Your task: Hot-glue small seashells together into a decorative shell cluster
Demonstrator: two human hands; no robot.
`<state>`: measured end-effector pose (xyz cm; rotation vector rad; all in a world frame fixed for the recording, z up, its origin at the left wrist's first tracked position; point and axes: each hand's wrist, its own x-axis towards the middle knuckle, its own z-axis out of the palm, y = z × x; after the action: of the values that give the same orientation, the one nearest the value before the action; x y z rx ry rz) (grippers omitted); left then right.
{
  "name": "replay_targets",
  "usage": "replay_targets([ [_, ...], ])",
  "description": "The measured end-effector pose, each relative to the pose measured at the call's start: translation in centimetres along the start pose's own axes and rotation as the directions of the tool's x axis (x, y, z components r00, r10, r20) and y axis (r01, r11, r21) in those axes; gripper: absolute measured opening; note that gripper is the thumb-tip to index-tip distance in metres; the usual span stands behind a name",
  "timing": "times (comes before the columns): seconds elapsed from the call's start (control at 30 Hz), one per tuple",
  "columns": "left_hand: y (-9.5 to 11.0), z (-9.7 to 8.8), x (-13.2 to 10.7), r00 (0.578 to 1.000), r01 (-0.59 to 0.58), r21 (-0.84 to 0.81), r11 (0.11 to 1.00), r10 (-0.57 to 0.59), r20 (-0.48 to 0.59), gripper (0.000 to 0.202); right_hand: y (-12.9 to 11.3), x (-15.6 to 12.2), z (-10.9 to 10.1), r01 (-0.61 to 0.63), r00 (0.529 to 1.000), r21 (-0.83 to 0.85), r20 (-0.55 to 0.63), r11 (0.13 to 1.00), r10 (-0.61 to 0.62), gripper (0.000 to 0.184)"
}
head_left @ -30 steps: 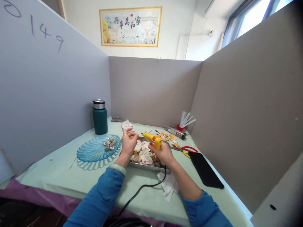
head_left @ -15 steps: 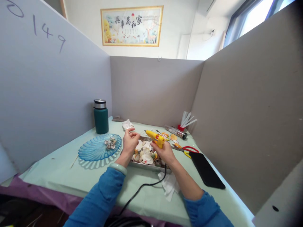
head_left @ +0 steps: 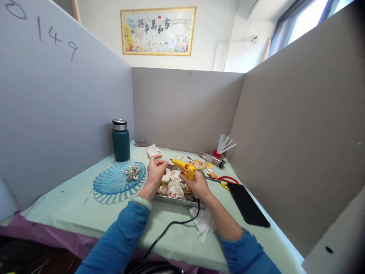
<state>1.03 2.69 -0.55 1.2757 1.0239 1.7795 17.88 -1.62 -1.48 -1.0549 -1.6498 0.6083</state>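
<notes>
My right hand (head_left: 196, 185) grips a yellow hot glue gun (head_left: 184, 168), its nozzle pointing left toward my left hand. From the gun a black cord (head_left: 172, 224) runs down to the table's front edge. My left hand (head_left: 155, 175) is raised just left of the nozzle, fingers bent and drawn together; anything pinched in them is too small or hidden to make out. Below both hands lies a metal tray (head_left: 171, 199) filled with white and orange seashells (head_left: 176, 191). To the left, a blue scalloped glass plate (head_left: 110, 182) bears a small cluster of shells (head_left: 132, 173).
A green bottle (head_left: 121, 144) stands at the back left. On the right are red-and-yellow-handled scissors (head_left: 228, 179), a black phone-like slab (head_left: 248, 205), glue sticks (head_left: 224, 144) in a red holder and a clear tube (head_left: 212, 159). Crumpled tissue (head_left: 203, 224) lies before the tray. Grey partitions enclose the table.
The glue gun in my right hand has shifted slightly left and down, its nozzle closer to my left hand. My left hand has kept its pose.
</notes>
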Motion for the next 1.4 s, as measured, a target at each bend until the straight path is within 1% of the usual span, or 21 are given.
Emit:
replay_targets([
  [0.13, 0.1, -0.1, 0.1, 0.999, 0.021, -0.003, 1.0, -0.021, -0.028, 0.041, 0.5, 0.2, 0.1, 0.018, 0.999, 0.022, -0.033, 1.0, -0.018, 0.029],
  [0.27, 0.0, 0.1, 0.0, 1.0, 0.012, 0.019, 1.0, -0.012, 0.004, 0.041, 1.0, 0.4, -0.1, 0.018, 0.991, 0.084, -0.137, 0.996, -0.006, 0.034],
  [0.33, -0.1, 0.1, -0.2, 0.997, 0.004, 0.032, 0.999, -0.006, 0.072, 0.041, 0.9, 0.5, -0.1, 0.006, 0.981, 0.15, -0.193, 0.989, 0.023, 0.037],
  [0.43, -0.1, 0.3, -0.6, 0.973, -0.003, 0.043, 0.999, -0.008, 0.232, 0.042, 0.6, 0.5, -0.2, -0.015, 0.973, 0.235, -0.22, 0.972, 0.069, 0.038],
  [0.5, -0.1, 0.3, -0.8, 0.946, -0.008, 0.044, 0.999, -0.007, 0.323, 0.043, 0.4, 0.5, -0.2, -0.022, 0.973, 0.251, -0.217, 0.968, 0.079, 0.035],
  [0.6, -0.1, 0.3, -1.0, 0.921, 0.001, 0.028, 1.0, -0.012, 0.39, 0.045, 0.3, 0.5, -0.2, -0.027, 0.976, 0.228, -0.204, 0.973, 0.075, 0.029],
  [0.8, 0.3, 0.3, -1.0, 0.911, 0.071, -0.071, 0.995, -0.036, 0.41, 0.047, 0.2, 0.4, -0.4, -0.045, 0.984, 0.186, -0.164, 0.982, 0.076, 0.025],
  [1.07, 0.5, 0.4, -1.1, 0.932, 0.068, -0.068, 0.995, -0.039, 0.362, 0.043, 0.3, 0.3, -0.3, -0.05, 0.988, 0.231, -0.129, 0.972, 0.081, 0.024],
  [1.27, 0.7, 0.0, -1.2, 0.892, 0.123, -0.112, 0.986, -0.06, 0.448, 0.042, -0.4, 0.3, -0.4, -0.093, 0.981, 0.335, -0.132, 0.937, 0.145, 0.023],
  [1.33, 0.8, 0.0, -1.2, 0.89, 0.131, -0.114, 0.985, -0.066, 0.452, 0.041, -0.4, 0.4, -0.4, -0.096, 0.98, 0.334, -0.133, 0.938, 0.148, 0.024],
  [1.4, 0.9, 0.1, -1.2, 0.898, 0.132, -0.118, 0.984, -0.068, 0.434, 0.042, -0.2, 0.4, -0.4, -0.086, 0.981, 0.315, -0.14, 0.945, 0.136, 0.025],
])
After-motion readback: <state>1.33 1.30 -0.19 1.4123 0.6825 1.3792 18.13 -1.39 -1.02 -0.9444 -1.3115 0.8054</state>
